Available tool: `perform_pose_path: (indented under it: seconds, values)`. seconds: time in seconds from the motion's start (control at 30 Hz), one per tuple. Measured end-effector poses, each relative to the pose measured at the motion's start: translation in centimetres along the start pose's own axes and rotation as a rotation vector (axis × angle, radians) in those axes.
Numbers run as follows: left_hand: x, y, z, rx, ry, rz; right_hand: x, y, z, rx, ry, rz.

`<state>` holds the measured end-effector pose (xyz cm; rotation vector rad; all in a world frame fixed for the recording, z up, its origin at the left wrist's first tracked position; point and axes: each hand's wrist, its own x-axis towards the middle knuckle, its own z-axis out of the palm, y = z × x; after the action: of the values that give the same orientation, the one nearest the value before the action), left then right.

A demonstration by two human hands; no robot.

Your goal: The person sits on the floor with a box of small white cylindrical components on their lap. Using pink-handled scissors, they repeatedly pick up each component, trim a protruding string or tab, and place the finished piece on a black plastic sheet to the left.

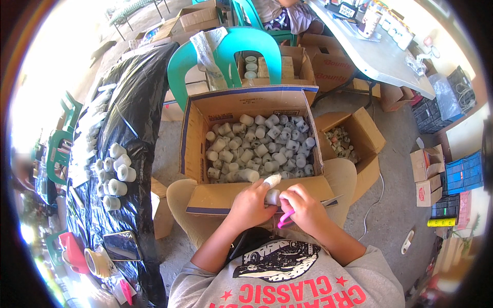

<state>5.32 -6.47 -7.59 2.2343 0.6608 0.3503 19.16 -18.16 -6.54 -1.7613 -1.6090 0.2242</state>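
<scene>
My left hand is closed around a small whitish cylinder, with a crumpled white piece at its fingertips. Pink-handled scissors hang in my right hand, their blades sticking out to the right. The right fingertips meet the end of the cylinder; whether they pinch anything there is too small to tell. Just beyond both hands stands an open cardboard box, its near flap over my lap. Many similar whitish and grey cylinders lie heaped inside it.
To the left, a table under black plastic bears more white cylinders and a phone. A smaller carton with little pieces sits at the right. Behind the box are a green chair and a seated person.
</scene>
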Motion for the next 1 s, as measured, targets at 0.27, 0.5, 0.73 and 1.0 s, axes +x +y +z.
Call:
perform_pose_path:
  seconds: [0.27, 0.5, 0.73, 1.0]
  values:
    - [0.2, 0.7, -0.2, 0.012, 0.087, 0.06, 0.1, -0.1, -0.5, 0.08, 0.006, 0.069]
    - [0.0, 0.7, -0.1, 0.069, 0.075, 0.077, 0.3, -0.2, -0.5, 0.078, 0.018, 0.009]
    - [0.0, 1.3, 0.0, -0.264, 0.008, 0.036, 0.7, -0.6, -1.8, 0.198, 0.025, 0.006]
    - [-0.1, 0.5, -0.6, -0.497, -0.125, 0.076, 1.1, -0.7, -2.3, 0.206, 0.042, -0.066]
